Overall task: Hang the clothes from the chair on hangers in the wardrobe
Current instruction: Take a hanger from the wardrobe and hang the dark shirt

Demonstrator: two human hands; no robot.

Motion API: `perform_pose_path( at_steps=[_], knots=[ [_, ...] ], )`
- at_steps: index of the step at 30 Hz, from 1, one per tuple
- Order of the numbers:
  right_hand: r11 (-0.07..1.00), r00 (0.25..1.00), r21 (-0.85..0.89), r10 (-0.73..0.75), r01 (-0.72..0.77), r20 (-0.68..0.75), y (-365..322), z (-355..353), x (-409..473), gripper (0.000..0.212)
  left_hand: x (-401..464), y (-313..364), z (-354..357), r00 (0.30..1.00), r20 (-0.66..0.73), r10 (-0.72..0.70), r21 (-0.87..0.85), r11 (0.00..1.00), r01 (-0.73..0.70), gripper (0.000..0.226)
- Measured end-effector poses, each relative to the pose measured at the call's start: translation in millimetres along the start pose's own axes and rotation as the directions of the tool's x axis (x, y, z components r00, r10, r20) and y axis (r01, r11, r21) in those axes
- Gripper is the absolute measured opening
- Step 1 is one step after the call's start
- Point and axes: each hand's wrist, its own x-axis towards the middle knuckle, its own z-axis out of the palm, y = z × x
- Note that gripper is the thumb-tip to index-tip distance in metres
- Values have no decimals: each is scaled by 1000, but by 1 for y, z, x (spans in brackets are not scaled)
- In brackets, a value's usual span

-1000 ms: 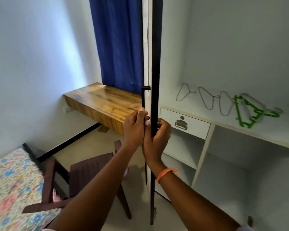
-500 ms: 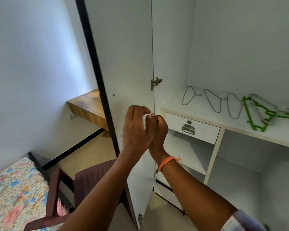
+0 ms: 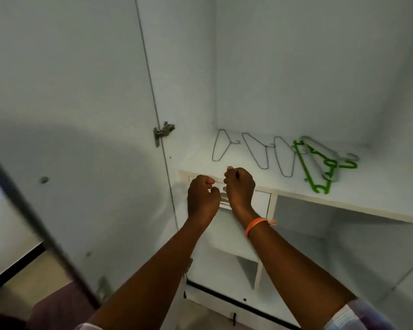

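- The left hand [image 3: 202,198] and right hand [image 3: 239,186] are raised side by side in front of the open wardrobe [image 3: 296,67], each with fingers curled and holding nothing.
- On the shelf [image 3: 379,194] just beyond them lie three wire hangers [image 3: 255,150], a green hanger [image 3: 316,170] and a grey one [image 3: 322,153].
- The door [image 3: 81,115] stands open on the left.
- A corner of the chair [image 3: 57,310] shows at bottom left; clothes on it cannot be made out.

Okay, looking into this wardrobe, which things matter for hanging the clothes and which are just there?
For the job:
three thin wire hangers
green plastic hanger
pale grey plastic hanger
white wardrobe shelf

Just there:
small white drawer
metal door hinge
orange wristband
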Motion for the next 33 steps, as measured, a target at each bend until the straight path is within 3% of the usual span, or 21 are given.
perform_pose_path(
  at_steps=[3,6,11,14,17,19,21,24,27,31,33],
  knots=[
    [983,995,-156,-98,99,15,30,-19,65,29,38,3,45,998,30,46,56,997,-48,21],
    [883,969,-409,-246,230,14,67,-50,143,18,78,9,98,992,51,117,125,985,-123,23],
    [635,929,-751,-362,182,-81,106,-129,264,15,126,31,204,888,226,400,183,878,-442,27],
    [512,963,-859,-232,1,-137,116,-183,325,23,124,56,277,768,402,498,114,805,-582,37],
    [335,989,-937,-67,-102,-132,133,-225,367,34,116,76,335,646,649,402,109,791,-602,54],
    [246,995,-964,19,-96,-94,147,-244,383,39,117,77,354,611,722,323,173,771,-612,56],
    [195,991,-975,99,-103,-85,158,-256,395,40,116,71,364,621,715,322,207,751,-627,57],
    [78,992,-994,102,-80,-72,168,-265,404,30,114,64,368,638,683,356,223,731,-646,73],
    [31,995,-999,92,-43,-40,168,-268,411,24,114,61,370,647,677,351,231,734,-639,59],
    [33,997,-997,-48,68,66,157,-266,421,17,114,63,370,655,668,352,213,754,-622,57],
    [62,982,-990,-153,124,113,150,-259,421,13,113,66,366,698,623,353,171,810,-562,67]
  ],
)
